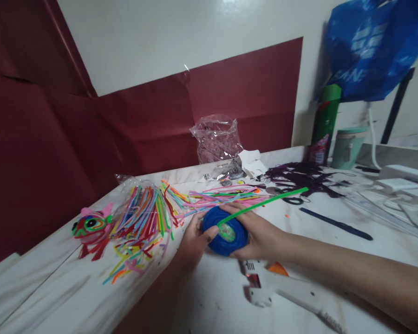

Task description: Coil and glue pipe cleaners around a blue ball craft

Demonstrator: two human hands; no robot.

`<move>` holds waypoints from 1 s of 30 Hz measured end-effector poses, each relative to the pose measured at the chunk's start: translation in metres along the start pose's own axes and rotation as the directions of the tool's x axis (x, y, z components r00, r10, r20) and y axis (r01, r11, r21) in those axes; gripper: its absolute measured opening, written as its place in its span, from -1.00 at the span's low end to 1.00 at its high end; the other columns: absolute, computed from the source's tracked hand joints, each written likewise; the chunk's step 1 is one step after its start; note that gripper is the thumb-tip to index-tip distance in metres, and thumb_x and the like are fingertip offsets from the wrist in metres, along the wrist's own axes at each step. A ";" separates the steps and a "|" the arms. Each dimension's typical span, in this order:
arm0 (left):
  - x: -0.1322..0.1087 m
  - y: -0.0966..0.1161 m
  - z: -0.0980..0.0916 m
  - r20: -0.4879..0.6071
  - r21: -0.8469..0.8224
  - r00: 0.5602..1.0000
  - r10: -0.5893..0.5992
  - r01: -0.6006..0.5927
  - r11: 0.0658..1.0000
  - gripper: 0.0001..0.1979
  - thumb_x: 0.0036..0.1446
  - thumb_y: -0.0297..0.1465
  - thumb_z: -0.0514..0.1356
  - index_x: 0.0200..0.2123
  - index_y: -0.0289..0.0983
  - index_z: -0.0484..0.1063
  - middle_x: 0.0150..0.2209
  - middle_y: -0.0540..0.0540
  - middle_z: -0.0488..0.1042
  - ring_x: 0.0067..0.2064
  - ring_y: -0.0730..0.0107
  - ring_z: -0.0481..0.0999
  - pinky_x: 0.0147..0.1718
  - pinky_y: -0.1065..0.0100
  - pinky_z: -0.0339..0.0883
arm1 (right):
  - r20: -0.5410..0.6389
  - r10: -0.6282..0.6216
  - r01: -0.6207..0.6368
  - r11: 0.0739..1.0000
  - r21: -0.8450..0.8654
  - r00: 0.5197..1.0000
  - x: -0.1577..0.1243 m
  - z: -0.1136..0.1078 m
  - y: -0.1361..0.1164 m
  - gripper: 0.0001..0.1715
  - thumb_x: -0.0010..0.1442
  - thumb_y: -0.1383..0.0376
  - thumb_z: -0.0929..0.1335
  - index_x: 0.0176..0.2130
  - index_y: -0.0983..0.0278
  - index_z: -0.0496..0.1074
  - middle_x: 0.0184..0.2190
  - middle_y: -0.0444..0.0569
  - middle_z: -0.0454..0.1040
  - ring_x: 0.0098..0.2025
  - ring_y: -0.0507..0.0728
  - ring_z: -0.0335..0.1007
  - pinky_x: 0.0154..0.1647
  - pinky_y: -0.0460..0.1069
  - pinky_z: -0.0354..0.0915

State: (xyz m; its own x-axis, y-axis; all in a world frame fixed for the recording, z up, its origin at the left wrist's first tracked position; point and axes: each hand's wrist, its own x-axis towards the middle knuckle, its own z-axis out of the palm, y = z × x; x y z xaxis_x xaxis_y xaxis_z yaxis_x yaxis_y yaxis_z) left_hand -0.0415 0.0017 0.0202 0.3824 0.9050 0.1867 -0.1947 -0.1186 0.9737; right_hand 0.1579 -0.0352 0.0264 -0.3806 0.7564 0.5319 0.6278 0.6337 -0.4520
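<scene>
Between my two hands is a round blue coiled piece (230, 243), held up over the table. My left hand (196, 239) grips its left edge, with the thumb on the front near the centre. My right hand (261, 232) wraps round its right side, fingers at the top and bottom edges. A pale, shiny patch with green bits shows at the middle of the blue piece. From there a bright green pipe cleaner (271, 198) sticks out up and to the right, its left end by my left thumb.
A pile of coloured pipe cleaners (144, 211) lies left, beside a pink pipe-cleaner animal (92, 227). A white hot glue gun (264, 287) lies below my hands. Rightward are a dark blue flat tool (337, 224), scissors (292, 200), purple strands (299, 176) and white cables (397, 202).
</scene>
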 end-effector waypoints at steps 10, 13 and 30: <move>-0.001 0.001 -0.001 0.003 -0.052 0.992 -0.129 0.129 0.990 -0.39 -0.20 -0.27 0.41 -0.06 -0.25 0.30 -0.23 -0.09 0.52 -0.24 0.23 0.53 -0.24 0.27 0.38 | 0.062 0.009 -0.011 0.999 0.034 0.998 -0.001 0.000 -0.001 0.16 -0.18 0.16 0.55 0.29 0.31 0.08 0.17 0.28 0.30 0.15 0.40 0.29 0.11 0.26 0.27; 0.003 0.003 -0.002 -0.074 -0.137 0.991 -0.111 0.100 0.986 -0.45 -0.14 -0.32 0.38 -0.05 -0.24 0.32 -0.18 -0.09 0.52 -0.18 0.24 0.52 -0.20 0.27 0.38 | 0.087 0.023 -0.024 1.000 0.020 0.996 0.005 -0.021 0.000 -0.06 0.02 0.09 0.47 0.27 0.30 0.12 0.16 0.24 0.32 0.15 0.33 0.29 0.10 0.19 0.29; 0.016 -0.017 -0.007 -0.318 -0.283 0.945 -0.075 -0.019 0.959 -0.50 -0.18 -0.29 0.39 -0.12 -0.25 0.38 -0.21 -0.07 0.54 -0.22 0.28 0.53 -0.24 0.30 0.39 | 0.382 0.213 -0.050 0.917 -0.395 0.899 -0.074 -0.016 -0.026 -0.72 -0.11 0.42 0.33 -0.30 0.35 0.47 -0.28 0.17 0.49 -0.21 0.31 0.37 -0.15 0.18 0.36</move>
State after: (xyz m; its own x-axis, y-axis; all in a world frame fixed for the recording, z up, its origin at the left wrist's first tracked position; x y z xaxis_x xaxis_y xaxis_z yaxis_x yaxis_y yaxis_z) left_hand -0.0381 0.0211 0.0058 0.0892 0.9941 0.0617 -0.4496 -0.0151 0.8931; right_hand 0.1804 -0.1107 0.0100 -0.4678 0.8771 0.1084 0.8629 0.4798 -0.1586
